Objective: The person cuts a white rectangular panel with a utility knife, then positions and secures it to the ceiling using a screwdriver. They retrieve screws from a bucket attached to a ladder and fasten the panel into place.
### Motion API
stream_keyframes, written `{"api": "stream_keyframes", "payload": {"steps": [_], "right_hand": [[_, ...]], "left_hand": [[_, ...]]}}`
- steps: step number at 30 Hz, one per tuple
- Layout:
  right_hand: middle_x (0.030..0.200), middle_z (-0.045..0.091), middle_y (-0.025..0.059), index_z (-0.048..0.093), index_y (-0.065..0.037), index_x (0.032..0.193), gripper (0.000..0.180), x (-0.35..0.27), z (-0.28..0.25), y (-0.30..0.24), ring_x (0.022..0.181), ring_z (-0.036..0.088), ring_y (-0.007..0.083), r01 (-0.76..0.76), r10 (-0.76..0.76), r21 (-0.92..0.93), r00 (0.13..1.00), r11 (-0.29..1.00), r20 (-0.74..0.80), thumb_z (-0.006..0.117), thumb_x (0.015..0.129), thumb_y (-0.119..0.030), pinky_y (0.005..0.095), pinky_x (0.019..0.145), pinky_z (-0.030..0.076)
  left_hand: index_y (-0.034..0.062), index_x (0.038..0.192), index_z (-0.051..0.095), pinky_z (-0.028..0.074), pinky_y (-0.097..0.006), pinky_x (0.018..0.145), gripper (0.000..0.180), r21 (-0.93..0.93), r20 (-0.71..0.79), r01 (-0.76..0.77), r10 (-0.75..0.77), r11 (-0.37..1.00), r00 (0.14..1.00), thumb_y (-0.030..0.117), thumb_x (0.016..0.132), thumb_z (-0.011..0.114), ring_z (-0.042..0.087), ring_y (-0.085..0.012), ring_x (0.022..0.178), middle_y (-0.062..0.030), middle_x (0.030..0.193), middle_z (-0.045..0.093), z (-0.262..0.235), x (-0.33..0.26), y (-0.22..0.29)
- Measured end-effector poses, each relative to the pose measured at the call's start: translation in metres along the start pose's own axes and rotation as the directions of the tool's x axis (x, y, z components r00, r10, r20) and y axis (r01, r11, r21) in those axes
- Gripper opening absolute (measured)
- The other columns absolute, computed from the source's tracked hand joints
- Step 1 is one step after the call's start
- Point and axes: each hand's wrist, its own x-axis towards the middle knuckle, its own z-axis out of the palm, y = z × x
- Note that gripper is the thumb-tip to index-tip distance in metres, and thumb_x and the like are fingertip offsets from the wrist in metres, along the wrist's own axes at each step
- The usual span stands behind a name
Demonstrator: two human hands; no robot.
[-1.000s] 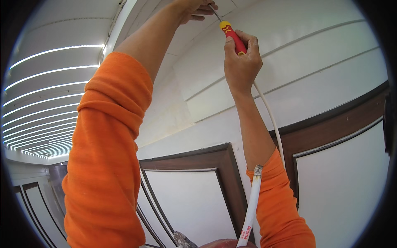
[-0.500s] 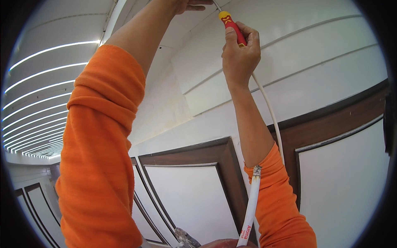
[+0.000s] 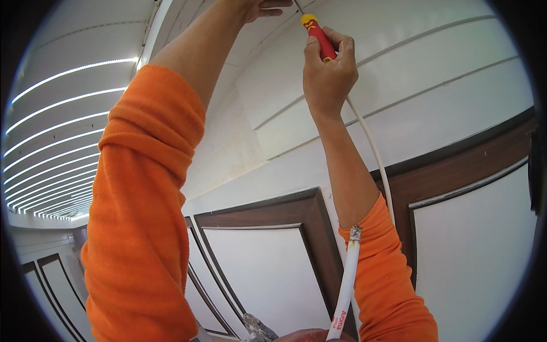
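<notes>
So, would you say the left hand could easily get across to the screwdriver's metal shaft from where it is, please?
Probably yes: the left hand is raised close beside the screwdriver, whose red handle the right hand grips, and nothing lies between them. The shaft itself is mostly out of frame.

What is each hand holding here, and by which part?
Right hand: screwdriver, gripped by its red handle. Left hand: cut off at the frame edge, cannot tell.

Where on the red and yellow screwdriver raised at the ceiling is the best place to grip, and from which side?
Grip the screwdriver by its thick red handle, coming from below. The handle points down toward the person while the thin metal shaft runs up to the ceiling. The right hand already wraps it there.
</notes>
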Motion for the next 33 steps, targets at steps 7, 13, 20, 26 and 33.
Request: {"api": "stream_keyframes", "payload": {"steps": [7,13,20,26,33], "right_hand": [[0.096,0.068,0.0135,0.063,0.003,0.107,0.021,-0.001,0.007,0.003,0.078,0.068,0.0206,0.03,-0.03,0.026,0.999,0.999,-0.013,0.072,0.088,-0.002,0.0313,0.069,0.057],[0.097,0.067,0.0154,0.063,0.002,0.106,0.019,-0.005,0.005,0.008,0.082,0.069,0.0252,0.072,-0.071,-0.073,0.997,0.995,0.014,0.072,0.089,-0.001,0.0338,0.072,0.059],[0.1,0.067,0.0187,0.064,0.003,0.121,0.031,-0.015,0.007,0.001,0.085,0.071,0.0312,0.015,0.016,-0.18,0.985,0.983,0.172,0.069,0.094,-0.01,0.0382,0.074,0.059],[0.098,0.067,0.0199,0.066,0.005,0.121,0.032,-0.022,0.007,0.006,0.082,0.07,0.0323,0.04,-0.011,-0.212,0.991,0.976,0.137,0.068,0.094,-0.012,0.0385,0.073,0.059],[0.1,0.067,0.0201,0.066,0.005,0.12,0.031,-0.022,0.005,0.007,0.082,0.069,0.0323,-0.013,0.043,-0.217,0.99,0.976,0.135,0.067,0.094,-0.011,0.0385,0.075,0.059]], "left_hand": [[0.0061,0.126,0.065,0.054,-0.047,0.103,0.028,-0.016,0.004,-0.015,0.015,1.0,1.0,0.024,0.107,0.053,0.068,-0.026,0.119,-0.0098,0.126,0.073,0.001,0.002,-0.001],[0.0068,0.125,0.066,0.054,-0.048,0.103,0.027,-0.043,-0.004,-0.012,0.012,0.999,1.0,0.023,0.106,0.056,0.068,-0.0262,0.118,-0.0097,0.125,0.073,0.005,0.003,-0.003],[0.0069,0.134,0.063,0.047,-0.054,0.11,0.037,0.272,0.024,0.096,-0.106,0.957,0.994,0.029,0.106,0.055,0.061,-0.0328,0.129,-0.0131,0.136,0.067,-0.015,0.012,-0.002],[0.0111,0.146,0.055,0.029,-0.06,0.121,0.046,0.46,0.023,0.197,-0.233,0.866,0.972,0.034,0.108,0.048,0.047,-0.0385,0.143,-0.0098,0.153,0.055,-0.014,0.012,0.003],[0.0178,0.143,0.061,0.024,-0.061,0.121,0.044,0.539,-0.02,0.205,-0.231,0.817,0.973,0.039,0.107,0.048,0.045,-0.0387,0.145,-0.0057,0.155,0.054,0.003,0.015,-0.019]]}}
